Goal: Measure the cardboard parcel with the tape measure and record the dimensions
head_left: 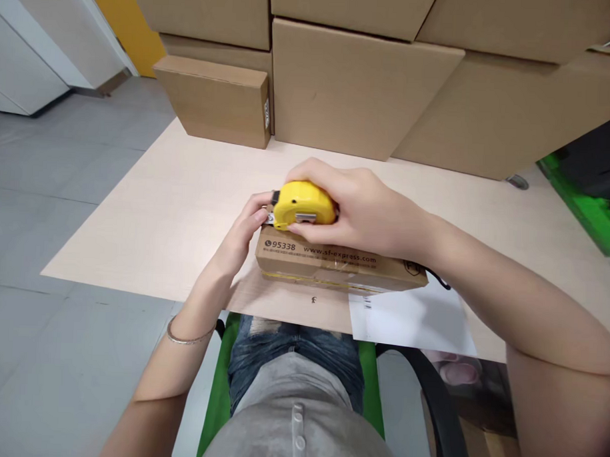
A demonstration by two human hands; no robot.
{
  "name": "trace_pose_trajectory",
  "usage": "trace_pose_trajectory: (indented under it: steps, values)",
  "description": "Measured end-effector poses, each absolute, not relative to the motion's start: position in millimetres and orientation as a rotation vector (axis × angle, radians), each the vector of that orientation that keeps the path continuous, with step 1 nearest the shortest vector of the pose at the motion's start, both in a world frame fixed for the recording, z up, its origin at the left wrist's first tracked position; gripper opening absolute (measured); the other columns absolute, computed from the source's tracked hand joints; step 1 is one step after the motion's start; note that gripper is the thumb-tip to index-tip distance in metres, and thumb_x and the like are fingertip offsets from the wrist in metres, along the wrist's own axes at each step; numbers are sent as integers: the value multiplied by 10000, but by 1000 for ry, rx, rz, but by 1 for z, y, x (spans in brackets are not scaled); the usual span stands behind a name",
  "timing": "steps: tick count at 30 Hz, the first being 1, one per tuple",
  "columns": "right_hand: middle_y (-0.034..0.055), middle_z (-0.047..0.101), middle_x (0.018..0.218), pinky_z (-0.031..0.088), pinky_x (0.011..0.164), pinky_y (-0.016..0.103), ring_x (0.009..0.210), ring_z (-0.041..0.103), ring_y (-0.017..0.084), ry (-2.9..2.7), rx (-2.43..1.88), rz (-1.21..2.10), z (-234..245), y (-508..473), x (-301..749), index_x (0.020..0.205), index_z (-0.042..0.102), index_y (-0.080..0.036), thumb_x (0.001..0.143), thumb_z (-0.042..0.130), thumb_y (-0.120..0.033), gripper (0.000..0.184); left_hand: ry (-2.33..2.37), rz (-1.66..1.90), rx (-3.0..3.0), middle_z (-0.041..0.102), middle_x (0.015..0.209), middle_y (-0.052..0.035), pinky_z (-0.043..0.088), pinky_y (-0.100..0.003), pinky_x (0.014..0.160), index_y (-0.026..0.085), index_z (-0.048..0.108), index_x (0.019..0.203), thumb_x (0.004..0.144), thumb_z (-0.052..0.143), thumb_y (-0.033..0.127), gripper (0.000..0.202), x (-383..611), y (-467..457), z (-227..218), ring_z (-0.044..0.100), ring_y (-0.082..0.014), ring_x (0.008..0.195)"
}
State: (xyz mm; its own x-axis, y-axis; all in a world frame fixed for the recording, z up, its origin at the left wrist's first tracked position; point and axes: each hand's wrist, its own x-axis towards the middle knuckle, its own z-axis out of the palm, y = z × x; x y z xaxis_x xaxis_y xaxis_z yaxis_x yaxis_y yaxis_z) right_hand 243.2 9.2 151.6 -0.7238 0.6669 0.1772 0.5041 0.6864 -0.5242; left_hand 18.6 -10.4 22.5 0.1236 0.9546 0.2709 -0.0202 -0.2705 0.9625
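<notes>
My right hand is closed round a yellow tape measure, its fingers over the top and the thumb along the lower side. The tape measure is over the left part of a brown cardboard box printed with "95338" and a web address. At the tape's mouth, my left hand pinches the metal end of the blade, a short bit of which shows. That hand is beside the box's left end; whether it also touches the box I cannot tell.
On the pale wooden table, a sheet of white paper lies partly beneath the box's right end. A flat carton and several larger cardboard boxes stand along the back. Table edges run at left and front.
</notes>
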Motion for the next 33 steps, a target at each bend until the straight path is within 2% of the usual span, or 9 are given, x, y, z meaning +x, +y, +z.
trace_pose_trajectory:
  steps: [3,6,11,14,17,21,27,31,33]
  values:
    - [20,791,1100,557,795,363,894,716,246,-2487,-968,570,149,2,279,1191,661,-304,903,748,-407,318,948,1265,1502,720,1385,-34,453,-499,1235,302,720,1235,959,627,563,391,14,-10,28,613,-321,1382]
    - [21,786,1074,561,757,349,842,717,229,-2409,-1018,529,143,-9,328,1179,684,-290,881,795,-426,346,969,1251,1496,734,1349,-42,490,-488,1188,286,744,1193,921,669,556,390,12,-9,34,632,-325,1332]
    - [50,786,1106,585,754,375,890,731,261,-2205,-1237,488,131,-32,402,1185,703,-358,838,829,-319,371,976,1277,1482,753,1296,-38,554,-457,1081,287,759,1151,885,700,546,375,12,-5,33,666,-315,1250]
    - [56,786,1121,594,753,394,897,734,277,-2117,-1322,533,124,-40,421,1185,712,-371,805,849,-334,406,979,1284,1500,743,1330,-49,557,-462,1081,286,749,1178,898,689,547,387,10,-3,28,655,-321,1281]
    - [50,791,1137,601,789,412,917,742,283,-2065,-1341,526,119,-41,424,1168,726,-355,784,862,-387,408,971,1292,1516,736,1352,-56,548,-466,1106,285,747,1191,907,689,563,402,8,-1,26,649,-322,1307]
    - [30,795,1145,610,824,403,945,754,268,-2112,-1278,495,117,-39,420,1181,712,-362,811,844,-363,393,972,1301,1528,737,1354,-56,551,-462,1103,291,753,1194,903,692,601,429,7,-1,25,655,-317,1303]
    - [20,787,1070,586,707,375,871,744,249,-2221,-1193,392,128,-40,417,1180,689,-362,846,838,-381,366,958,1316,1546,739,1348,-63,575,-455,1051,288,756,1199,893,702,622,456,6,0,23,666,-317,1277]
    - [38,796,1044,559,656,373,823,734,247,-2285,-1178,395,144,-38,391,1173,700,-316,869,814,-401,336,919,1332,1536,733,1363,-39,555,-450,1086,313,767,1197,903,701,591,410,7,1,20,661,-304,1287]
    - [28,795,970,527,636,365,768,717,233,-2374,-1160,427,151,-31,367,1117,723,-294,890,790,-431,273,920,1331,1540,728,1369,-38,543,-462,1110,316,765,1206,911,691,588,409,6,1,19,653,-308,1303]
